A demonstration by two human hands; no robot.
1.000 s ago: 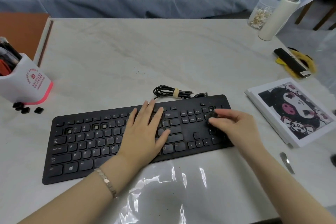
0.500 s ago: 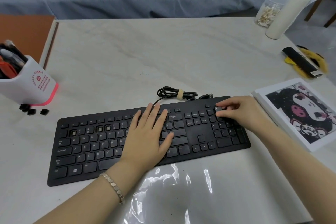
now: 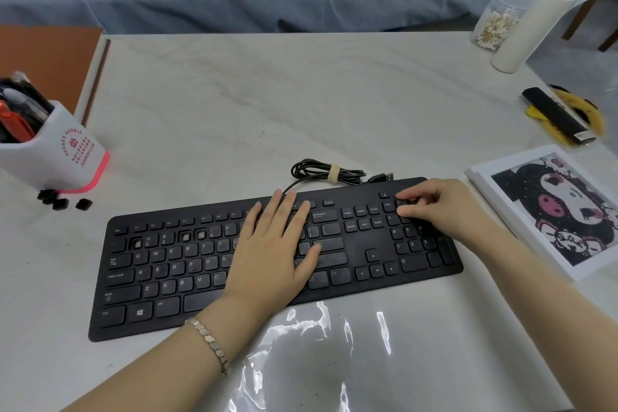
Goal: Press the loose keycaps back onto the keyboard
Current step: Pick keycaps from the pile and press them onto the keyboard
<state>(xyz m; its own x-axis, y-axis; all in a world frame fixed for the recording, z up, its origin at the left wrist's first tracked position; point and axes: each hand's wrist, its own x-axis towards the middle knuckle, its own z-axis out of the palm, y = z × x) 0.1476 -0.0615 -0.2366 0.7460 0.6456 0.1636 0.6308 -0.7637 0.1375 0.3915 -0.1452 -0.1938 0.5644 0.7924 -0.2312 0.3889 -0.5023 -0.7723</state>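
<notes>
Keyboard (image 3: 174, 264): laid on the table (image 3: 301, 104).
Left hand (image 3: 277, 251): flattened on the keys, fingers spread.
Right hand (image 3: 444, 207): fingers pinched at the numpad's top row; a held keycap cannot be told.
Loose keycaps (image 3: 62, 201): grouped beside the pen holder (image 3: 57, 150).

Keyboard (image 3: 274, 264) looking matt black plastic; bench (image 3: 267, 104) showing smooth pale marble-like veining; clear film (image 3: 317, 361) on bench glaring glossy; bracelet (image 3: 209, 344) gleaming metallic; pen holder (image 3: 63, 154) appearing smooth white plastic; bottle (image 3: 531, 27) showing white body, metal cap.
</notes>
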